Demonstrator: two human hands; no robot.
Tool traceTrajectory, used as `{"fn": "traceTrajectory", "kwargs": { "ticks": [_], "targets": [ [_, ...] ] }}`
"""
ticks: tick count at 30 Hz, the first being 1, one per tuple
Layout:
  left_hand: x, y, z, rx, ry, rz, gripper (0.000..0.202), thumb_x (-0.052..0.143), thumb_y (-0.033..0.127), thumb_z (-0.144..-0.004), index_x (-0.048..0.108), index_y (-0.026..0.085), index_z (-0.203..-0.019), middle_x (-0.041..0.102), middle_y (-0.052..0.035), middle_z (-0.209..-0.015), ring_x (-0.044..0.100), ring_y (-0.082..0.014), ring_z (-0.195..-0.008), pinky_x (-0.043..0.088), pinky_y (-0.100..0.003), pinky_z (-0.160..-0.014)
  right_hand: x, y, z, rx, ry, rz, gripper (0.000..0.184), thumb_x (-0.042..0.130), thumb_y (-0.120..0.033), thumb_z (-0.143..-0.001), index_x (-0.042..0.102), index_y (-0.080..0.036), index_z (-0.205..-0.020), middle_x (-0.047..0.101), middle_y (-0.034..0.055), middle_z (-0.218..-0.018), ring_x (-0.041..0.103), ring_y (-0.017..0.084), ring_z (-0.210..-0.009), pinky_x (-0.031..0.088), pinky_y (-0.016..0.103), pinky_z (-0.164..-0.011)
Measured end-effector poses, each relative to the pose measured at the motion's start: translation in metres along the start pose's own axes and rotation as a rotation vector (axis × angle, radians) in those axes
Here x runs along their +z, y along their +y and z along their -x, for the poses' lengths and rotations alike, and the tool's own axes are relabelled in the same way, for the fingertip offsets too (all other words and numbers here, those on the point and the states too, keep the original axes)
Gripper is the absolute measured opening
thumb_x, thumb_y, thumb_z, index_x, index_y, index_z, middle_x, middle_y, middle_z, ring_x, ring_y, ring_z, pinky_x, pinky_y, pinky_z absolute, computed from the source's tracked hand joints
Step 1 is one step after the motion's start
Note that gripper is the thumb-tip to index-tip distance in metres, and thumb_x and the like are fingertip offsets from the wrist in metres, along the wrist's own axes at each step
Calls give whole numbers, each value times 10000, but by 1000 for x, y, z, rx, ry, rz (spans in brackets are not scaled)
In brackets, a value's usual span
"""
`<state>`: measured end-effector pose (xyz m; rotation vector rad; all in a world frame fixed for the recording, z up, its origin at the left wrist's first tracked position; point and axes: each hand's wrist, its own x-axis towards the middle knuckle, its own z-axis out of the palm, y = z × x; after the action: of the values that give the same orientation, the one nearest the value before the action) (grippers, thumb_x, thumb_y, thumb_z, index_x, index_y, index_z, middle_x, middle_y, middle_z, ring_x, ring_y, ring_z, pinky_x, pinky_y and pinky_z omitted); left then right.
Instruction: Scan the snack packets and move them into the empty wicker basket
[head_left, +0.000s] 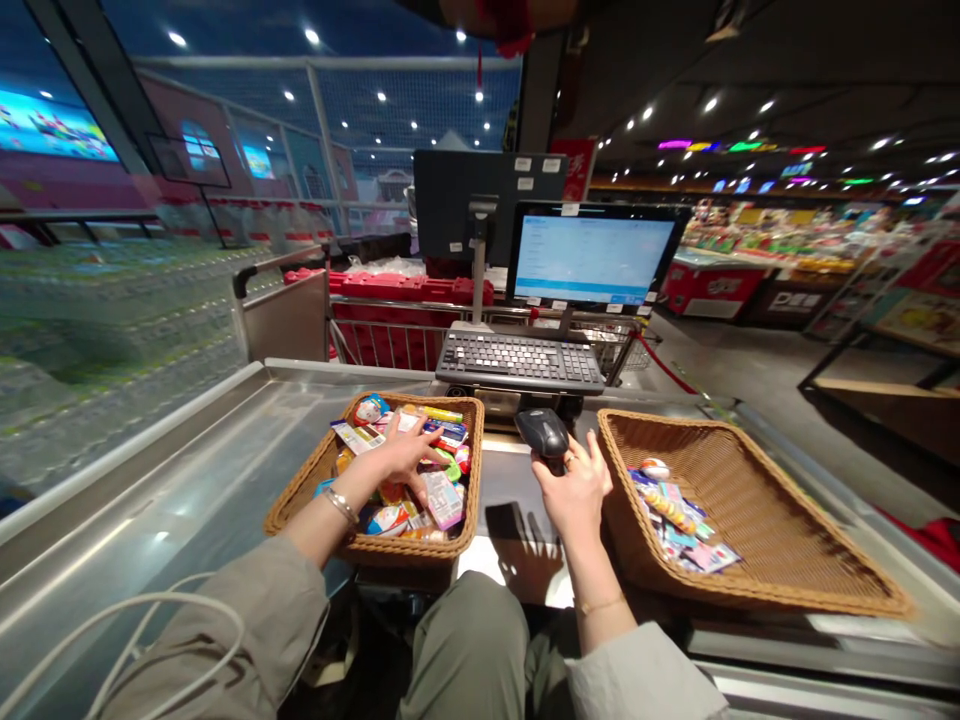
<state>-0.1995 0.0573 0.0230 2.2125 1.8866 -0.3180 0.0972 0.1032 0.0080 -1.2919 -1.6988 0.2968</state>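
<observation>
My left hand [409,455] lies over the left wicker basket [472,500], fingers spread, touching the packets in it. That basket is filled with small packaged sweets and snacks [444,500] in many colours. Between the two baskets, my right hand [574,490] is closed around the handle of a black barcode scanner [544,433], whose head points away from me. Most of the handle is hidden by the hand. The right wicker basket [787,510] holds several small packets [679,520] gathered toward its left side.
Behind the scanner stand a black keyboard [521,360] and a lit monitor [596,255]. The baskets rest on a metal counter [225,450] with a raised rim. A white cable [172,598] loops at the lower left. Shopping carts [390,340] stand beyond the counter.
</observation>
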Motion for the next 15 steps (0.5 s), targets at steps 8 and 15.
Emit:
{"fn": "traceTrajectory", "kwargs": {
  "ticks": [8, 15],
  "targets": [
    [10, -5, 1, 28, 38, 64, 742, 825, 581, -594, 611, 424, -1287, 366, -97, -1580, 140, -502, -1464, -62, -802, -1030, -6, -2, -2, 49, -22, -8, 277, 600, -426, -749, 733, -212, -863, 662, 94, -1260, 338, 352, -1392, 173, 585, -1101],
    [11, -6, -4, -2, 27, 27, 757, 831, 621, -535, 625, 357, -1214, 293, -134, -1608, 127, -507, -1467, -65, -844, -980, -8, 0, -2, 72, -13, -8, 280, 618, -427, -739, 737, -215, -879, 666, 79, -1256, 343, 339, -1394, 182, 573, -1101]
  ]
}}
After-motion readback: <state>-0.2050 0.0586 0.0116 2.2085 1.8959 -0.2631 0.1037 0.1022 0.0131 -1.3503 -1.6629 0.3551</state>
